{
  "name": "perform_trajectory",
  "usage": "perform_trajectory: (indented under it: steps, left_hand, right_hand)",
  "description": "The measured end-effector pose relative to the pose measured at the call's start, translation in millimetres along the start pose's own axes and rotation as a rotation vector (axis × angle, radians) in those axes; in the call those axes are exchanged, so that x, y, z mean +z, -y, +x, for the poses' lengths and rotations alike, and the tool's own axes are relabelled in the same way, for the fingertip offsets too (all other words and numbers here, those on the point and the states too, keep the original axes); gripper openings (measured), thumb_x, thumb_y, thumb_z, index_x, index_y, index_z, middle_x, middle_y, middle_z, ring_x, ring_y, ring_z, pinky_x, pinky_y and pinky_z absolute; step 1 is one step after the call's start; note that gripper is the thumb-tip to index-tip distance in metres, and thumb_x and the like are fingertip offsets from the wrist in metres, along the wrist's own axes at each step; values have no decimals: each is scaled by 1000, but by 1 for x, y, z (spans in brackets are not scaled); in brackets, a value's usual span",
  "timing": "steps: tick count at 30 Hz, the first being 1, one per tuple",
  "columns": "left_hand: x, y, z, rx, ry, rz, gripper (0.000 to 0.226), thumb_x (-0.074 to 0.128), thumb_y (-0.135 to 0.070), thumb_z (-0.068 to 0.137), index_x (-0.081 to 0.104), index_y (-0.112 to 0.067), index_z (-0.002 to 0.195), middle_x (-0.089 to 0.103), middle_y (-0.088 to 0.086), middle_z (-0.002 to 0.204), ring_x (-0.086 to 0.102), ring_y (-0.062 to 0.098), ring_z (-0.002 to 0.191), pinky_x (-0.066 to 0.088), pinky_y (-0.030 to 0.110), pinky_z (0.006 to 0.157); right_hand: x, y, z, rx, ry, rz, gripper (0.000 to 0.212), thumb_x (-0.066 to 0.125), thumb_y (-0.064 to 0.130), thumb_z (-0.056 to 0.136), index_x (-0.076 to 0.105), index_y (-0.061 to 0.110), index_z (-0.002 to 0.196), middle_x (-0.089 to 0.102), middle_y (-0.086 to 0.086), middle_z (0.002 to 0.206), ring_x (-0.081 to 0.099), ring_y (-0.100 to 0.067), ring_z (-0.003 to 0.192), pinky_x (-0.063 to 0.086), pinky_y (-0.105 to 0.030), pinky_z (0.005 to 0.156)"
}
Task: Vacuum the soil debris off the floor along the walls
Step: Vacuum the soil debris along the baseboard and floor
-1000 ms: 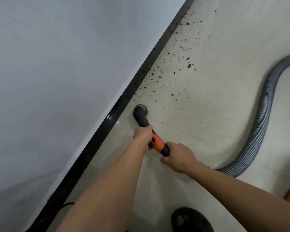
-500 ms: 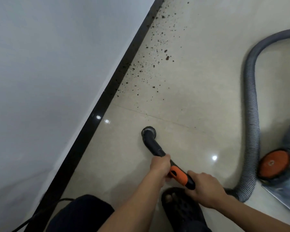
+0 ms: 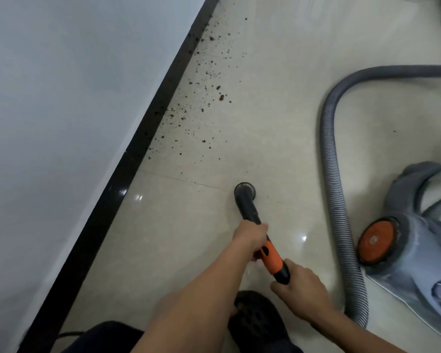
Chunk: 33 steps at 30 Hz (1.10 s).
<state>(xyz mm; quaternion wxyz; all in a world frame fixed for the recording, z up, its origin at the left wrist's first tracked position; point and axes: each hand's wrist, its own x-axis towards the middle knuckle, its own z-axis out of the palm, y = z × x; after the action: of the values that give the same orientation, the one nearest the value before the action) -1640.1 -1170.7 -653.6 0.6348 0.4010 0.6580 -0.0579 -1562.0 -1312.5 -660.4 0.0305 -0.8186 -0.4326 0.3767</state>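
Dark soil crumbs (image 3: 201, 103) lie scattered on the beige tile floor (image 3: 278, 110) beside the black skirting (image 3: 148, 138) of the white wall (image 3: 61, 110). The black round vacuum nozzle (image 3: 245, 191) rests on the floor, a little short of the soil and away from the skirting. My left hand (image 3: 250, 236) grips the black tube just above the orange handle section (image 3: 271, 258). My right hand (image 3: 301, 289) grips the rear end of that handle, where the hose joins.
The grey ribbed hose (image 3: 334, 174) loops along the right to the grey vacuum body (image 3: 423, 238) with its orange wheel (image 3: 376, 240). My black sandal (image 3: 257, 319) and dark-clothed knee (image 3: 105, 337) are at the bottom. A thin black cable (image 3: 66, 334) lies by the skirting.
The nozzle has come back from the skirting and out into the floor, away from the soil. The view has shifted back and right, bringing the vacuum body into sight.
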Motion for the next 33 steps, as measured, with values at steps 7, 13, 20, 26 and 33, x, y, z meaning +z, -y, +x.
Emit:
perform_trajectory:
  steps: [7,13,20,26,33]
  left_hand:
    - [34,-17,2,120,103,190,47,56,-38,92,47,-7,127,60,17,118,63,35,99,58,43,76]
    - [1,-27,24,179,-90,-19,33,57,-34,91,53,-8,110,62,15,106,63,33,98,55,40,83]
    - [-56,-36,45,61,-118,-273,35,60,-30,93,45,-9,116,60,17,110,61,33,95,57,45,79]
    - [-51,4,26,-91,-77,-448,36,60,-26,91,45,-9,117,62,16,106,65,33,92,58,46,75]
    - [-77,-24,48,-64,-173,-525,45,61,-30,92,45,-6,126,62,19,114,64,36,96,59,47,71]
  right_hand:
    - [5,-10,-15,199,-78,214,20,65,37,69,52,24,78,62,2,68,59,-16,63,47,-33,59]
    - [1,29,22,62,-14,335,20,61,35,65,51,23,78,62,0,69,63,-25,63,52,-38,58]
    - [-14,55,70,-141,55,2,23,61,39,74,51,27,90,59,5,78,59,-17,69,48,-32,63]
    - [-31,29,71,-309,227,-288,26,57,43,73,45,28,91,55,7,80,51,-18,71,39,-32,62]
    - [-44,62,110,-373,183,-288,24,60,42,75,45,30,89,55,6,80,53,-19,74,38,-30,61]
